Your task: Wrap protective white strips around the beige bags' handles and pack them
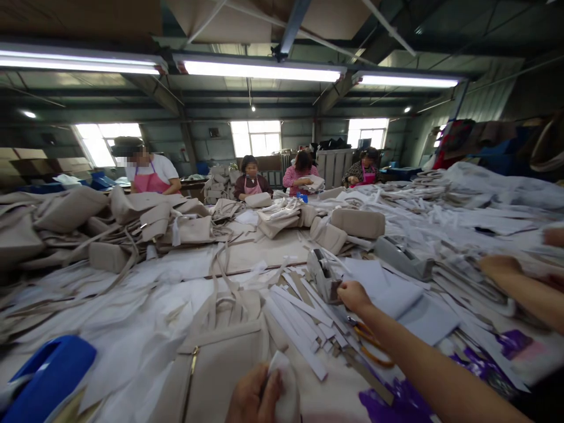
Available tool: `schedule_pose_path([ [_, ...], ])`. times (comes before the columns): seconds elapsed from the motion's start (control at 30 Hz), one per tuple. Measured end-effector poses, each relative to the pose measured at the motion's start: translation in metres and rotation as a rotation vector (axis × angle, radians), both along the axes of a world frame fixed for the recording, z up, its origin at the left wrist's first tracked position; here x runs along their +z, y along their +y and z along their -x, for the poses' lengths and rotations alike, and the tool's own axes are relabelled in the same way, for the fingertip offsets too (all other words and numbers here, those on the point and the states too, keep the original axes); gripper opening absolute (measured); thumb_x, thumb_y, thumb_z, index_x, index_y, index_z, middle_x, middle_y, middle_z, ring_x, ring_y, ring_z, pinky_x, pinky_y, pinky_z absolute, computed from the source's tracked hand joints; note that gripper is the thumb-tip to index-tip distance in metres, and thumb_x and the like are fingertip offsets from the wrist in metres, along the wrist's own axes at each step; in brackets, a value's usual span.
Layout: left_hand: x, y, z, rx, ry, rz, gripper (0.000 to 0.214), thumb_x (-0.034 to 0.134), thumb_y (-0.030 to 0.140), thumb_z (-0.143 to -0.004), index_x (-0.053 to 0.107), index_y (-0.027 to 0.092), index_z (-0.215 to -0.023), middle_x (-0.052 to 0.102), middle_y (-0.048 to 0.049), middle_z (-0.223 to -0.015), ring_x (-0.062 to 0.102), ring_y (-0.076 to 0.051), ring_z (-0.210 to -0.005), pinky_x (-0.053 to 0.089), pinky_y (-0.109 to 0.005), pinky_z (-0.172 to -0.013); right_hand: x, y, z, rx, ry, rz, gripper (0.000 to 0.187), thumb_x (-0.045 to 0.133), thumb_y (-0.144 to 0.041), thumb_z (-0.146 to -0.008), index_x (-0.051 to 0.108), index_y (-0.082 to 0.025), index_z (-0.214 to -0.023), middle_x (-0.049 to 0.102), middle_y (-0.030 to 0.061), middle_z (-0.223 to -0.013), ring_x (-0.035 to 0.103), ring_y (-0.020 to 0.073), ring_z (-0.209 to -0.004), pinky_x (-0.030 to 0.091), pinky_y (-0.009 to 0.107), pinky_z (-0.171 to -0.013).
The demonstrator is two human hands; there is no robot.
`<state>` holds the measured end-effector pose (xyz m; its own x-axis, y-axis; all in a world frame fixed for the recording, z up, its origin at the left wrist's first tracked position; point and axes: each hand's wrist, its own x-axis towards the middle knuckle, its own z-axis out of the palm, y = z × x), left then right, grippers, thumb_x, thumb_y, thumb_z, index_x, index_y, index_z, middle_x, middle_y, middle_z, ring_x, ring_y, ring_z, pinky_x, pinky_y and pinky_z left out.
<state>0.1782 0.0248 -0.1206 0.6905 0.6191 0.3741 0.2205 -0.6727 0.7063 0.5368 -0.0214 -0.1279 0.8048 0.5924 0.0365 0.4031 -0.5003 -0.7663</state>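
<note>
My left hand (255, 392), at the bottom centre, is closed round a white-wrapped piece (287, 385), thumb on its near side. What is under the wrapping is hidden. Just left of it lies a beige handbag (224, 364) with a gold zip and its straps stretched away from me. My right hand (353, 296) is reached forward, fingers pinched together at the front end of a grey tape dispenser (324, 275). Whatever sits between those fingertips is too small to see. Orange-handled scissors (372, 346) lie beneath my right forearm.
White paper strips (299, 320) litter the table by the dispenser. A second dispenser (403, 258) stands beyond. Beige bags (145, 220) are heaped at left; a blue object (55, 367) is near left. At right are a co-worker's arms (520, 285). Several people sit opposite.
</note>
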Motion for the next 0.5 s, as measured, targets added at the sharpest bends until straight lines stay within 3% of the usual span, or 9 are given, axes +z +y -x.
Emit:
schedule_pose_path([
  [0.1, 0.006, -0.007, 0.002, 0.073, 0.028, 0.055, 0.035, 0.041, 0.037, -0.099, 0.059, 0.020, -0.074, 0.064, -0.0028, -0.067, 0.061, -0.015, -0.064, 0.046, -0.024, -0.061, 0.013, -0.004, 0.002, 0.038, -0.048, 0.042, 0.016, 0.058, -0.013, -0.062, 0.058, -0.018, -0.047, 0.058, 0.0044, -0.049, 0.054, 0.0184, -0.059, 0.034, 0.029, -0.059],
  [0.17, 0.010, -0.011, 0.002, 0.103, 0.055, 0.086, 0.035, 0.042, 0.037, -0.099, 0.059, 0.020, -0.074, 0.065, -0.0032, -0.069, 0.061, -0.016, -0.067, 0.045, -0.026, -0.064, 0.020, -0.012, 0.022, 0.099, -0.055, 0.036, 0.016, 0.057, -0.018, -0.069, 0.061, -0.018, -0.053, 0.063, 0.0062, -0.057, 0.056, 0.0193, -0.064, 0.036, 0.030, -0.061],
  [0.3, 0.014, -0.016, -0.003, 0.130, 0.100, 0.016, 0.031, 0.042, 0.031, -0.098, 0.061, 0.020, -0.076, 0.067, -0.0058, -0.074, 0.062, -0.018, -0.071, 0.045, -0.029, -0.066, 0.044, -0.033, 0.104, 0.372, 0.060, -0.015, 0.029, 0.056, -0.042, -0.080, 0.067, -0.020, -0.067, 0.063, 0.0011, -0.059, 0.052, 0.0150, -0.055, 0.038, 0.026, -0.054],
  [0.37, 0.014, -0.018, -0.007, 0.148, 0.141, -0.098, 0.027, 0.042, 0.027, -0.097, 0.061, 0.020, -0.080, 0.067, -0.0071, -0.077, 0.063, -0.019, -0.073, 0.045, -0.031, -0.068, 0.060, -0.041, 0.150, 0.526, 0.246, -0.110, 0.033, 0.057, -0.047, -0.081, 0.066, -0.019, -0.066, 0.063, 0.0006, -0.058, 0.050, 0.0132, -0.051, 0.037, 0.025, -0.050],
  [0.5, 0.010, -0.026, -0.012, 0.178, 0.254, -0.337, 0.024, 0.042, 0.020, -0.096, 0.060, 0.020, -0.081, 0.066, -0.0068, -0.075, 0.063, -0.020, -0.068, 0.043, -0.030, -0.062, 0.070, -0.041, 0.206, 0.549, 0.367, -0.058, 0.033, 0.061, -0.043, -0.075, 0.058, -0.021, -0.051, 0.053, -0.0021, -0.044, 0.046, 0.0117, -0.043, 0.035, 0.024, -0.046],
])
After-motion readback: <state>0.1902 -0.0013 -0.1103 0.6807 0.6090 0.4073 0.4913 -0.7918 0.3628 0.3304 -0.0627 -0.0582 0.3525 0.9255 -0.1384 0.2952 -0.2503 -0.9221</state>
